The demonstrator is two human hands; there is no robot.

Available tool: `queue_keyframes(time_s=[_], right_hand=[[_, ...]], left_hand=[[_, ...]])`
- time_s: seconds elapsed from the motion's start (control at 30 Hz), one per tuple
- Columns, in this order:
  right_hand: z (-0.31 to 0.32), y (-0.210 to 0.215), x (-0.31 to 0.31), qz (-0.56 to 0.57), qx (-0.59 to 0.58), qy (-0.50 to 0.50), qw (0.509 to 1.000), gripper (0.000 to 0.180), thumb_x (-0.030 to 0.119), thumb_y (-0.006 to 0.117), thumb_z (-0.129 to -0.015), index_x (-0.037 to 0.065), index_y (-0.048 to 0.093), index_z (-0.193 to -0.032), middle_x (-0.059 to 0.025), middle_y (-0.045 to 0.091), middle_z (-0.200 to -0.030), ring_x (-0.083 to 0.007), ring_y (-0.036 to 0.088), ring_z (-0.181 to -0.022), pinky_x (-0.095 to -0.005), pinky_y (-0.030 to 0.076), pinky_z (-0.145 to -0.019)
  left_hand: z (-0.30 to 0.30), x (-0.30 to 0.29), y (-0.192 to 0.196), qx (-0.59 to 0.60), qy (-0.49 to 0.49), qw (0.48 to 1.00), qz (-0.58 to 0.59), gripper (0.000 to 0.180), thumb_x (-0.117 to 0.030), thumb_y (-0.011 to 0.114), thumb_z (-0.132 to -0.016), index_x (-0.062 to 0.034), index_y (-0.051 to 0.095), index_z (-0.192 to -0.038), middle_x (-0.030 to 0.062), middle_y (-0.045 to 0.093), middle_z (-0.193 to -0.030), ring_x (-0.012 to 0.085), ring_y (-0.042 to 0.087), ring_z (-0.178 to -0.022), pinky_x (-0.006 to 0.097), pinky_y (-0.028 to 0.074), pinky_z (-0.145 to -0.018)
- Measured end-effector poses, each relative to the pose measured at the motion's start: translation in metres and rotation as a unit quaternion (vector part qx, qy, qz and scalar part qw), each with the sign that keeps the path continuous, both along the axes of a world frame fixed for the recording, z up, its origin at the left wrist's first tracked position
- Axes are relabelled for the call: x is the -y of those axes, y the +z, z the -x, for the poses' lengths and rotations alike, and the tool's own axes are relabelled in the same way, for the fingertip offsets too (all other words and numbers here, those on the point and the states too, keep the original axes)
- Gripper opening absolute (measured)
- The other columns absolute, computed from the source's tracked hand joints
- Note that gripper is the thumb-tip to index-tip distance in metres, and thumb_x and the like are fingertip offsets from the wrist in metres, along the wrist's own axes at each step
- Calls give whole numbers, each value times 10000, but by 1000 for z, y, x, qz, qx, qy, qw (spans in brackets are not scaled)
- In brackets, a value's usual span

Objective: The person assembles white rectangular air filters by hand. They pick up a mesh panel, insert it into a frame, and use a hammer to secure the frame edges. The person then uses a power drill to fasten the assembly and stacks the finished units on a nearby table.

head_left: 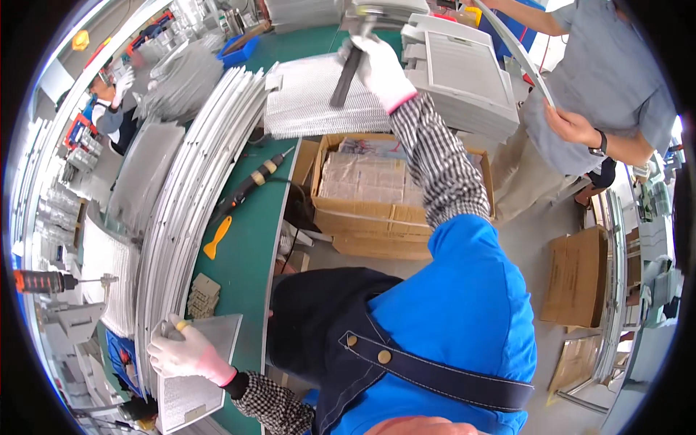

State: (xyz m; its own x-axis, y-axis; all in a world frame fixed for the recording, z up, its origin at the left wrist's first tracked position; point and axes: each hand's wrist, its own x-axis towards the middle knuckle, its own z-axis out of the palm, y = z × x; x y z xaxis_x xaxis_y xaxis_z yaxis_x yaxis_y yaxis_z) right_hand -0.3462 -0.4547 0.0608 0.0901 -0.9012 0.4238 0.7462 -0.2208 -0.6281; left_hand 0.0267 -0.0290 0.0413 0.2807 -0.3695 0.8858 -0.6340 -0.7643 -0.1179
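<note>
My right hand, in a white glove with a pink cuff, grips a hammer with a black handle. Its blurred head points to the far side, above a stack of pale ribbed mesh sheets. My left hand, gloved the same way, closes on the edge of a white framed mesh panel at the near left. Some of its fingertips are hard to make out. Beside that panel lies a small pile of beige plastic pieces on the green bench.
Long white frame strips are stacked along the bench. A power screwdriver and a yellow scraper lie nearby. An open carton stands beside the bench. Framed panels are piled far right, where another person holds a strip.
</note>
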Motion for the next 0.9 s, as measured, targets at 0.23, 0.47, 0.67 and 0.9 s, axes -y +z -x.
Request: queue_keyframes(time_s=[0.23,0.47,0.67,0.9], right_hand=[[100,-27,27,-168,-67,-75,981,185,185,528,-1009,15,584,-1056,-60,557,-685,-194,541,-532,-361,469,-501],[202,-58,86,-196,-52,-104,974,229,208,536,-1007,17,517,-882,-36,476,-631,-155,436,-496,-302,386,-481],[272,-71,149,-245,-47,-83,965,226,187,488,-1016,-5,522,-901,-25,475,-649,-120,424,-508,-241,369,-470],[389,-105,229,-90,85,121,985,255,175,482,-1008,-63,557,-959,-87,541,-775,-125,448,-575,-234,384,-489]], left_hand=[[-7,-6,-4,12,28,999,-9,298,-421,745,-835,-145,650,-897,43,569,-822,285,580,-805,451,445,-743],[-3,-2,-5,36,12,999,-5,334,-454,718,-863,-128,648,-881,50,558,-805,292,574,-795,451,434,-720],[-1,-8,-4,48,9,999,-14,346,-462,703,-881,-118,663,-873,48,554,-781,282,574,-783,443,435,-715],[-13,-3,-15,45,-14,999,0,362,-465,705,-884,-104,675,-871,40,583,-779,273,587,-751,439,450,-681]])
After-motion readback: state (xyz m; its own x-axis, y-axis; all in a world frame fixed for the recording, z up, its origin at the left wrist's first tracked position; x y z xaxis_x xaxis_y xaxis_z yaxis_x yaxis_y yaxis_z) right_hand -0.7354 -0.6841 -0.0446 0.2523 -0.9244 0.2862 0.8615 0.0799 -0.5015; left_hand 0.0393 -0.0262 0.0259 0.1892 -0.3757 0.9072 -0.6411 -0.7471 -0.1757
